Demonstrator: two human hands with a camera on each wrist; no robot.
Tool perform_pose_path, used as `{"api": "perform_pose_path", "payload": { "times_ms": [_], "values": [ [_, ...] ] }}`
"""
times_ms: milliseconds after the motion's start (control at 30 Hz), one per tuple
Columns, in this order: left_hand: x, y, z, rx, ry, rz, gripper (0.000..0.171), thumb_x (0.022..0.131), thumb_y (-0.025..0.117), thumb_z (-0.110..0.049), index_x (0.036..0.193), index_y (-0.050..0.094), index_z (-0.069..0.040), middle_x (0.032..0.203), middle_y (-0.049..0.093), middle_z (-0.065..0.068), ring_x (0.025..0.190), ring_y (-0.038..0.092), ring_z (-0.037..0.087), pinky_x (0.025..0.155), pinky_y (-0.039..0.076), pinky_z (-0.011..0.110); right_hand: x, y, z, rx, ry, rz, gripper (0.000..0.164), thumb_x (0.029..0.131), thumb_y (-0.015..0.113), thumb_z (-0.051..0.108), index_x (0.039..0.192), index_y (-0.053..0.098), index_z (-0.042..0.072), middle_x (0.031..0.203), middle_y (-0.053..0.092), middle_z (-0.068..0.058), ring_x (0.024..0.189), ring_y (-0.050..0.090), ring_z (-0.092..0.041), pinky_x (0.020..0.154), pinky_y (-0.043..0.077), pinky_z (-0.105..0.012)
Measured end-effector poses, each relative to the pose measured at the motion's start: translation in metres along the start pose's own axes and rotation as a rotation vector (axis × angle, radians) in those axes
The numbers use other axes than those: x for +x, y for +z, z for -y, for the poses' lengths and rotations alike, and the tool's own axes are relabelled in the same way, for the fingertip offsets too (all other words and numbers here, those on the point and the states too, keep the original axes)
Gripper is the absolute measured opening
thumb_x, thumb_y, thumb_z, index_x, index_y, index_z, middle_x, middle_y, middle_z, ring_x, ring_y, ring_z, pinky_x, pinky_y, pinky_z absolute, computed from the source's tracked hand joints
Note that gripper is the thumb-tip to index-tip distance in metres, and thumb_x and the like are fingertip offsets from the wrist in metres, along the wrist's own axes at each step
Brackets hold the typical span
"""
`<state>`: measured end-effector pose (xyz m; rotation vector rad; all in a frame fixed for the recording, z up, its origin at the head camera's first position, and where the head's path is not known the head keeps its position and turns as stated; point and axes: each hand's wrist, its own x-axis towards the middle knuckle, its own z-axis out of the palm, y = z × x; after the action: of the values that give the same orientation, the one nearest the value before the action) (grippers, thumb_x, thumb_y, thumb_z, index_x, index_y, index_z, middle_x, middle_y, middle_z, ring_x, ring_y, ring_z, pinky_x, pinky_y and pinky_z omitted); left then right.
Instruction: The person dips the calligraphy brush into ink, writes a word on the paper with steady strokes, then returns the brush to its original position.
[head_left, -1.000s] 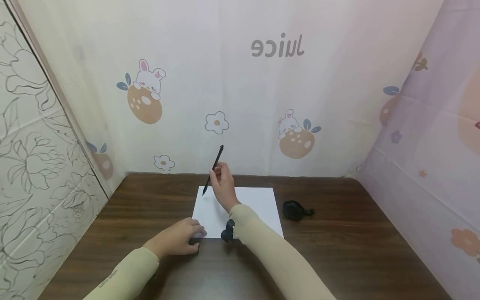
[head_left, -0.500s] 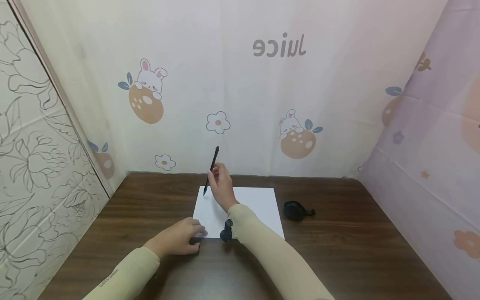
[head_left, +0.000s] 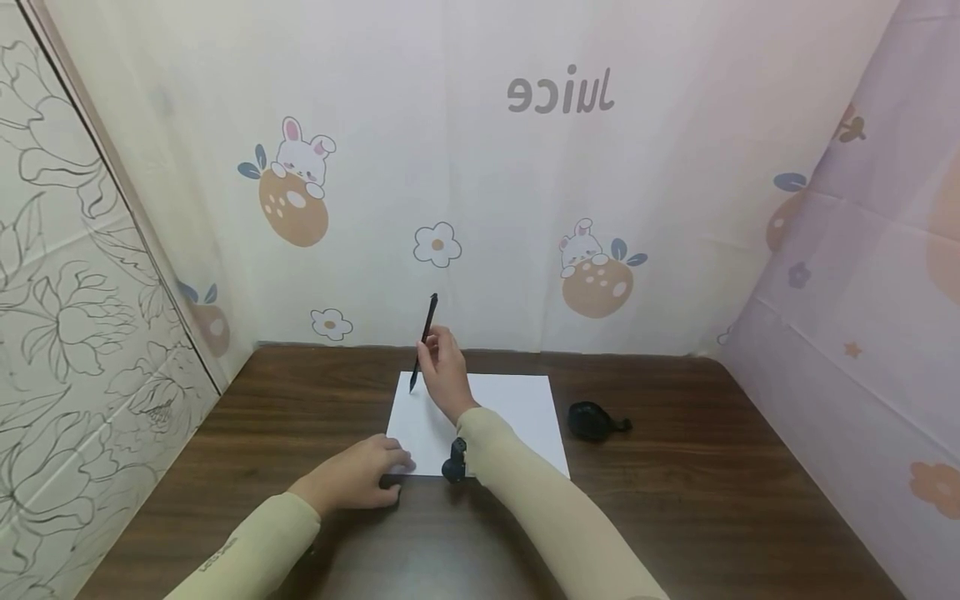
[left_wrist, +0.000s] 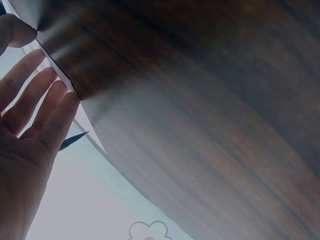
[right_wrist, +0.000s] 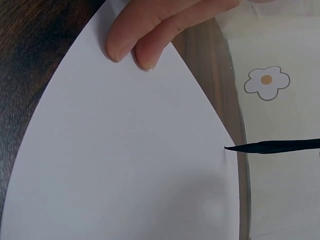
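Observation:
A sheet of white paper (head_left: 517, 417) lies on the brown wooden table. My right hand (head_left: 447, 371) pinches a slim black brush (head_left: 429, 318) over the paper's far left part, its top end leaning slightly right. In the right wrist view the brush's dark pointed tip (right_wrist: 245, 148) is right at the paper near its edge. My left hand (head_left: 356, 475) rests at the paper's near left corner. Its fingers are extended over the edge, as the left wrist view shows with the fingers (left_wrist: 55, 117) spread slightly.
Right of the paper is a black rounded object (head_left: 590, 422) with a narrow stem. Patterned curtains (head_left: 495, 192) rise behind the table (head_left: 675, 500) and along both sides. A small black device (head_left: 454, 462) is strapped to the right wrist.
The brush has turned more upright, its top end moving left, and its tip has shifted very slightly right. The left hand has stayed in place.

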<state>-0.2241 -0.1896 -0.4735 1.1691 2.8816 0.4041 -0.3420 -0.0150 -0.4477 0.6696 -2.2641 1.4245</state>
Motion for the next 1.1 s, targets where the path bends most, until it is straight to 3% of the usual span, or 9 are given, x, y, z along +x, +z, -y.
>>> {"api": "perform_pose_path", "payload": {
  "times_ms": [1100],
  "values": [
    [0.0002,0.0006,-0.0021,0.007,0.022,-0.018,0.029,0.084,0.074,-0.019,0.112,0.073,-0.010,0.102,0.067,-0.002,0.095,0.060,0.014,0.087,0.053,0.036,-0.0005,0.0026,-0.0017,0.010,-0.009,0.026,0.027,0.106,0.050,0.022,0.129,0.047,0.009,0.106,0.057,-0.004,0.096,0.059,-0.014,0.083,0.053,-0.025]
  ]
}}
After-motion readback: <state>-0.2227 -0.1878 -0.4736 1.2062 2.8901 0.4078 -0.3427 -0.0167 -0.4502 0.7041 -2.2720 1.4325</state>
